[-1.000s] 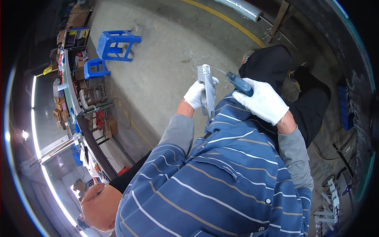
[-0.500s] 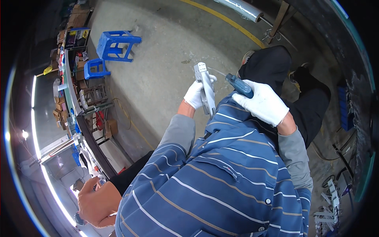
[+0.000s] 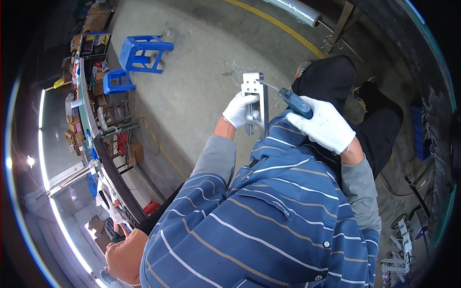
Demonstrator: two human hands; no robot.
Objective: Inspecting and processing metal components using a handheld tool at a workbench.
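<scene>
My left hand (image 3: 238, 109), in a white glove, grips a grey metal bracket (image 3: 255, 101) with holes near its top end, holding it upright in front of my striped blue shirt. My right hand (image 3: 327, 124), also in a white glove, is closed around the blue handle of a screwdriver (image 3: 294, 102). The screwdriver's thin shaft reaches left and its tip meets the upper part of the bracket. My dark trousers and shoes show beyond the hands.
Bare concrete floor (image 3: 201, 62) with a yellow line lies beyond the bracket. Two blue plastic stools (image 3: 142, 52) stand at the upper left beside a long cluttered workbench (image 3: 91, 129). Another person's hand (image 3: 124, 249) shows at the lower left. Metal parts lie at the lower right.
The bracket has turned so its flat holed face shows and has shifted slightly right. The screwdriver tip has come onto it. The other person's hand at the lower left has moved.
</scene>
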